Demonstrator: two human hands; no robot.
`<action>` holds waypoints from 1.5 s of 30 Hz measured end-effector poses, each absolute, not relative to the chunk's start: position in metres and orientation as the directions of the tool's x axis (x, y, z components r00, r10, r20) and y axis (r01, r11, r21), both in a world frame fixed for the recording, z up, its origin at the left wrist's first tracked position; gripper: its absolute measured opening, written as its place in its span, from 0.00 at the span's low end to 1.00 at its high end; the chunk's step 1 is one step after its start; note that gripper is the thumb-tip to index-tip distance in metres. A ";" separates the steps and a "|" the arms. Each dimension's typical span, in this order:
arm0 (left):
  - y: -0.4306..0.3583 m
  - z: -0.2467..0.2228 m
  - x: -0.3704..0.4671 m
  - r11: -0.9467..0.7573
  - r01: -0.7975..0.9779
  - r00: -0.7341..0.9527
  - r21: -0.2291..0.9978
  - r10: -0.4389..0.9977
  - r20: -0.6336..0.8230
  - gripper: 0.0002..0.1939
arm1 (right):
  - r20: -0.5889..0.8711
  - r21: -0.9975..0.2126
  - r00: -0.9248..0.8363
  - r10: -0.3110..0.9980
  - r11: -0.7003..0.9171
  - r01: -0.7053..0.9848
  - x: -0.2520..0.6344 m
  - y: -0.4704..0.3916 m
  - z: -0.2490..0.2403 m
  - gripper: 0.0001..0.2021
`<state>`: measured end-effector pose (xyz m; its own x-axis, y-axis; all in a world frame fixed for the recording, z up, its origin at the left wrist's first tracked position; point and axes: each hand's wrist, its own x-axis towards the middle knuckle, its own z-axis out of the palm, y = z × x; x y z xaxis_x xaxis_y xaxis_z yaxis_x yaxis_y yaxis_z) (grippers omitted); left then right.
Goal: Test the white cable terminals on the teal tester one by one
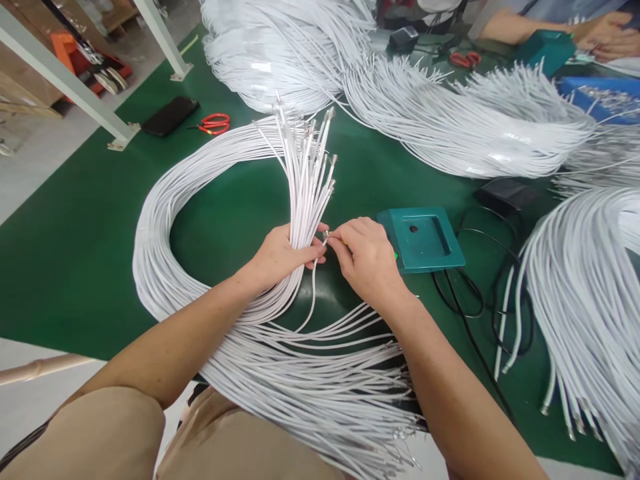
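My left hand [287, 257] is wrapped round a bundle of white cables [305, 200], whose metal-tipped ends fan out above it. Between the thumb and fingers of my right hand [367, 257] is the metal end of a single white cable [315, 293], close beside my left fingertips. That cable curves down into the large white coil [155, 247] on the table. More loose cable ends [350, 393] spread rightward under my forearms. Just right of my right hand sits a teal box with a recessed top [427, 241] and a small green light.
Red-handled scissors [215, 124] and a dark phone [170, 116] lie at the far left. Piles of white cables [450, 127] cover the back, with another bundle [575, 280] at right. Black cords [463, 313] trail past the teal box. A co-worker's hands [607, 37] are across the table.
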<state>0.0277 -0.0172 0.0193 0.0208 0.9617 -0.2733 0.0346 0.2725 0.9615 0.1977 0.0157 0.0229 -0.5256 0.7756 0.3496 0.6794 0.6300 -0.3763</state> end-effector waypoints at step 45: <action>-0.017 0.016 0.032 0.101 0.212 -0.039 0.972 0.995 -0.095 0.18 | 0.296 -0.529 -0.424 0.856 0.517 0.673 0.196 0.019 0.032 0.15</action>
<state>0.0322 -0.0171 0.0155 -0.0389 0.9947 -0.0949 0.2118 0.1010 0.9721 0.1956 0.0191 0.0322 -0.4245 0.8557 0.2959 0.6734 0.5169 -0.5286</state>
